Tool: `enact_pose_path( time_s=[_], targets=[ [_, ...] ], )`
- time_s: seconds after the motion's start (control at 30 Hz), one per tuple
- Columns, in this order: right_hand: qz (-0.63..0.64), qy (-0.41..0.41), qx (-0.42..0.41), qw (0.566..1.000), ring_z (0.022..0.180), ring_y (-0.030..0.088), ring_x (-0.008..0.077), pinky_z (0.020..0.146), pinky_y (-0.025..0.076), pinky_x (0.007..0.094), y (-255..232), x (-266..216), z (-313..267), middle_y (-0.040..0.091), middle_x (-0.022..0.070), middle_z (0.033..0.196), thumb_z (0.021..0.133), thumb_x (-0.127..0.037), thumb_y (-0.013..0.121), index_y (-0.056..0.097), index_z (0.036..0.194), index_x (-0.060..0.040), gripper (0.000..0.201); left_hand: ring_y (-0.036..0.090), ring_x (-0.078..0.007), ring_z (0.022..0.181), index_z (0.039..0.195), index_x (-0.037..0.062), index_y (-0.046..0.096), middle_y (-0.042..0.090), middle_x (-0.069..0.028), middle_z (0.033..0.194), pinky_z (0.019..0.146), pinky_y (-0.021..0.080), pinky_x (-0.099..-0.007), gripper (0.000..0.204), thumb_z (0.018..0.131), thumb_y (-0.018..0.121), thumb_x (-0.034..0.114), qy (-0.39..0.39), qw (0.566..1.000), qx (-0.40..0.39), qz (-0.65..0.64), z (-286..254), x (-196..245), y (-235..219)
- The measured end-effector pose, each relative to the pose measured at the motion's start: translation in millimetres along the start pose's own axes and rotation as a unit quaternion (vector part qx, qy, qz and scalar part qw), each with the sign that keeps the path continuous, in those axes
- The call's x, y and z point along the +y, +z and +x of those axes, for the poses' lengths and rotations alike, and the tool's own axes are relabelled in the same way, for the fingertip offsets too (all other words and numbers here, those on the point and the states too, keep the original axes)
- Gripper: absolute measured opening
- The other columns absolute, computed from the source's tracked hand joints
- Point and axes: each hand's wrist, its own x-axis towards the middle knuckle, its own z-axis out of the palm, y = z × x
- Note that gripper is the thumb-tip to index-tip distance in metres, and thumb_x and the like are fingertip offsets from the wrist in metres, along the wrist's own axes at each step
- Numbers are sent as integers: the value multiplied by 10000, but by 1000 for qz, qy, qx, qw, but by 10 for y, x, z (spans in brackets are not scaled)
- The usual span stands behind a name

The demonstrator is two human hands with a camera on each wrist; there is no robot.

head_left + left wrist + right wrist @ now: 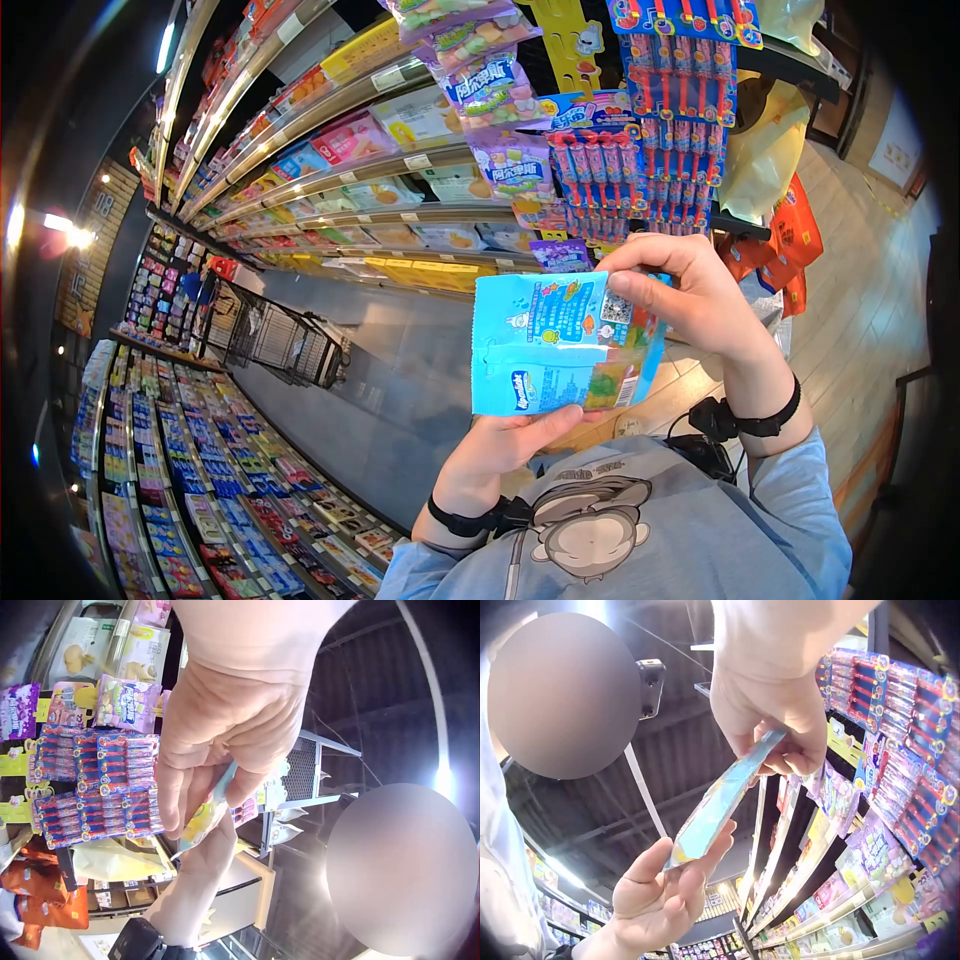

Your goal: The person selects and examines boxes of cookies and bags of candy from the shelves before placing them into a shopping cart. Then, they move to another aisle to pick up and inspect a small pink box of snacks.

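Observation:
A light-blue candy bag (pixel 540 345) is held up in front of the chest, its printed back with a code and barcode facing the head view. The right hand (pixel 680 290) pinches its upper right edge, thumb on the near side. At the lower edge the left hand (pixel 515 440) grips it with the thumb in front. In the left wrist view the bag (pixel 204 817) is seen nearly edge-on between the thumb and fingers of the left hand (pixel 232 727). The right wrist view shows the bag (pixel 720 806) slanting from the right hand (pixel 776 712) down to the left hand (pixel 660 900).
Shelves of packaged sweets (pixel 400 120) run along the upper left, with purple bags (pixel 495 90) and blue candy cards (pixel 680 120) hanging at their end. A shopping cart (pixel 275 335) stands in the aisle. More shelves (pixel 200 480) line the lower left. Orange bags (pixel 795 240) hang at right.

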Motion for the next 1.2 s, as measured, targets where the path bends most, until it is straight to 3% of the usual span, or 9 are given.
enact_pose_path(
  time_s=[0.17, 0.23, 0.37, 0.47, 0.6, 0.67, 0.73, 0.83, 1.2],
  targets=[
    [-12, 70, 4, 997, 700, 567, 111, 599, 459, 272, -37, 49, -43, 604, 42, 828, 823, -125, 631, 620, 1017, -18, 222, 516, -287, 1130, 1344, 34, 314, 457, -153, 1288, 905, 482, -444, 427, 940, 439, 94, -26, 998, 46, -40, 99, -112, -46],
    [-427, -149, 109, 886, 907, 537, 219, 764, 430, 363, 14, 206, -98, 558, 98, 1019, 747, -189, 687, 555, 1142, -57, 437, 511, -313, 1139, 1371, 36, 268, 435, -170, 1308, 909, 471, -479, 455, 957, 414, 159, -72, 994, 81, -32, 197, -195, -75],
    [-362, -92, -44, 926, 1109, 456, 347, 886, 403, 438, 274, 696, -446, 459, 172, 1222, 722, -222, 687, 460, 1256, -82, 597, 538, -246, 1100, 1336, 19, 325, 486, -144, 1255, 888, 475, -451, 428, 986, 346, 265, -58, 995, 80, 18, 499, -653, -277],
    [-390, -23, -49, 919, 1110, 471, 357, 879, 433, 439, 308, 1210, -647, 438, 189, 1258, 788, -144, 627, 430, 1283, -85, 536, 535, -185, 1074, 1316, 37, 371, 485, -129, 1250, 910, 430, -341, 500, 978, 323, 402, -197, 973, 80, 91, 756, -920, -394],
    [-145, 179, 5, 973, 1042, 551, 290, 855, 464, 371, 2, 1787, -793, 513, 156, 1194, 849, -84, 569, 392, 1303, -69, 488, 482, -169, 1117, 1325, 53, 359, 511, -122, 1205, 900, 416, -329, 515, 946, 444, 392, -204, 964, 28, 166, 1109, -1579, -709],
    [-39, 287, 33, 956, 1014, 573, 257, 846, 472, 354, -152, 2155, -927, 542, 145, 1165, 890, -92, 521, 382, 1305, -49, 440, 440, -154, 1142, 1320, 55, 360, 510, -126, 1199, 922, 378, -323, 502, 920, 531, 305, -101, 957, 109, 251, 1324, -1818, -690],
    [269, 299, 141, 904, 984, 578, 159, 819, 474, 326, -249, 2539, -1101, 594, 73, 1086, 910, -114, 516, 398, 1290, -49, 404, 457, -151, 1116, 1320, 60, 358, 518, -118, 1189, 906, 384, -315, 507, 907, 558, 276, -114, 961, 161, 195, 1532, -2095, -736],
    [315, 358, 157, 865, 938, 552, 94, 750, 473, 278, -366, 2897, -1287, 599, 41, 1036, 909, -163, 545, 458, 1234, -33, 360, 526, -130, 995, 1261, 46, 424, 572, -75, 1112, 823, 425, -272, 425, 906, 567, 231, -193, 963, 181, 43, 1811, -2476, -889],
    [-64, 244, 339, 906, 616, 579, 185, 588, 446, 322, -744, 4534, -1059, 620, 125, 703, 840, -182, 610, 626, 893, -6, 185, 527, -53, 746, 938, -3, 635, 629, 1, 855, 697, 416, -212, 162, 888, 584, 143, -104, 973, 176, 107, 2826, -3527, -1209]
  ],
)
